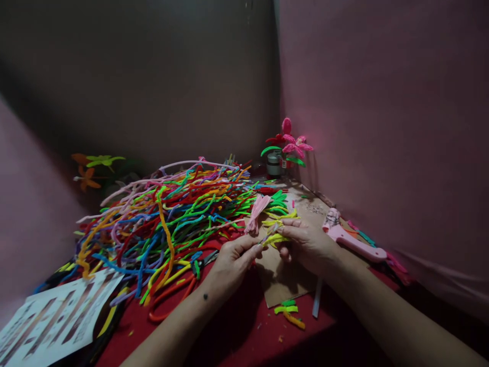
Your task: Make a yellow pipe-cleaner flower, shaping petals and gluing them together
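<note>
Both hands meet over a piece of cardboard (284,285), working on a yellow pipe-cleaner flower (278,238). My left hand (237,257) is closed, thumb and forefinger pinching the flower's thin stem end. On the other side, my right hand (305,239) has its fingers closed on the yellow petals. A light pink bundle of pipe cleaners (257,211) lies just beyond the fingertips. Behind my left hand are scissors with red handles (173,298), their blades partly hidden by that hand. Short green, yellow and orange cuttings (288,309) lie in front of the cardboard.
A large heap of coloured pipe cleaners (183,204) spreads across the left. A printed sheet (57,318) lies front left. To the right are a pink-handled tool (357,243) and a translucent stick (317,298). Pink flowers (296,145) stand in the back corner, orange ones (87,177) back left.
</note>
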`<state>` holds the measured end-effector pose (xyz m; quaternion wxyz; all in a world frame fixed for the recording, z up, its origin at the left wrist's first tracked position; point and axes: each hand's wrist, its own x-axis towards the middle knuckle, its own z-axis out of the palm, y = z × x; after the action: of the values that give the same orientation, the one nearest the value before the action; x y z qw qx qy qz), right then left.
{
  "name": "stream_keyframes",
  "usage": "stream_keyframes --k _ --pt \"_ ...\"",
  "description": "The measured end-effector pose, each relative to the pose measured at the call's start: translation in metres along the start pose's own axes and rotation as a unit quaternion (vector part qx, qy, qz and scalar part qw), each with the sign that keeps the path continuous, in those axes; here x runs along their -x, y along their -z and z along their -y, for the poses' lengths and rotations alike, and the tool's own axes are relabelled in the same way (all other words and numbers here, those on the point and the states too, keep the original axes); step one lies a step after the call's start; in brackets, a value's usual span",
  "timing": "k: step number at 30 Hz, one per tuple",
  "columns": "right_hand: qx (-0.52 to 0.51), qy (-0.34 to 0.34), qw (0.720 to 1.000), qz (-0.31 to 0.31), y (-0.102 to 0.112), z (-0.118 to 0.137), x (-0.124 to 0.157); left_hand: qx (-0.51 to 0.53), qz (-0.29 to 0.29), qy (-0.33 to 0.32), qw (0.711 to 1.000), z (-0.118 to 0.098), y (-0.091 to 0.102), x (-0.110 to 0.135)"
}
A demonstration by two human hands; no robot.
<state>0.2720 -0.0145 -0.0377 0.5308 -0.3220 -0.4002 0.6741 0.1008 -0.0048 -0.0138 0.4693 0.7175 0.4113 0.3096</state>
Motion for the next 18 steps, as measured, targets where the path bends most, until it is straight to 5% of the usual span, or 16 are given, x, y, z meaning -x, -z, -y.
stream_keyframes --k 18 --pt "-0.01 -0.041 0.999 -0.008 -0.008 0.0025 0.0052 0.118 0.02 0.076 0.99 0.0048 0.0025 0.0014"
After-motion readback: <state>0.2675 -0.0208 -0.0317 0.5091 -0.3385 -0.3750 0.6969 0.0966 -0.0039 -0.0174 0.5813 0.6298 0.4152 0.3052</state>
